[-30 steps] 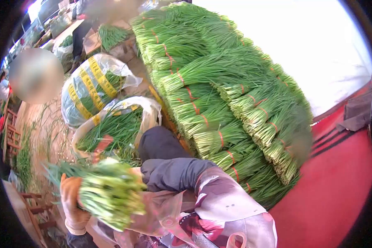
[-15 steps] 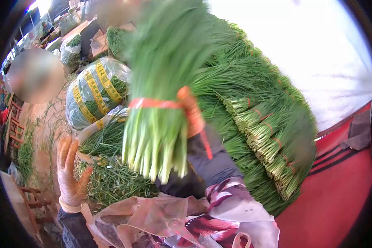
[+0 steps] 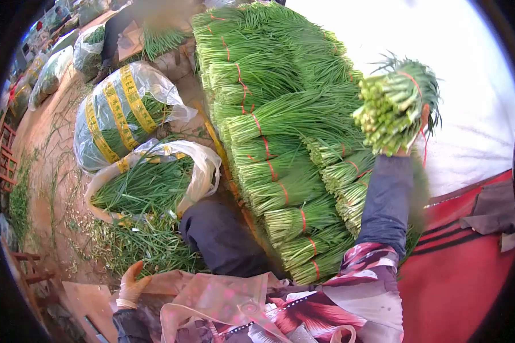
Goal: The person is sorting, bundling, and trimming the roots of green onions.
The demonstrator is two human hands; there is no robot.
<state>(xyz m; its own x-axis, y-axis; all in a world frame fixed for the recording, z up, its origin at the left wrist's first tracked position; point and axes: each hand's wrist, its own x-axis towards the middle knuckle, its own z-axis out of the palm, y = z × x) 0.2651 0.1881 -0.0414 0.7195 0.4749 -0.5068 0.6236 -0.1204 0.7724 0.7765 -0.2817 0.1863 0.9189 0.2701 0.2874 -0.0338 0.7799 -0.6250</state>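
My right hand (image 3: 425, 116) is closed round a bunch of garlic chives (image 3: 388, 114) tied with a red band. It holds the bunch out at arm's length on the right, over the edge of the stacked bunches (image 3: 280, 137), the pale cut ends facing me. The bunch hides most of that hand. My left hand (image 3: 132, 287), in a thin pale glove, is low on the left, finger and thumb apart and nothing in it. Beside it lie loose chive trimmings (image 3: 149, 246), and above them an opened plastic bag (image 3: 207, 167) holds loose chives.
A filled clear bag with yellow tape (image 3: 106, 123) stands on the littered floor (image 3: 63, 194). A white sheet (image 3: 463, 97) and a red surface (image 3: 469, 268) lie to the right. Wooden stools (image 3: 7, 154) are at far left; more bags stand behind.
My right hand has carried the chive bunch from the centre out to the right and tipped its cut ends toward me. My left hand has dropped lower, nearer my apron.
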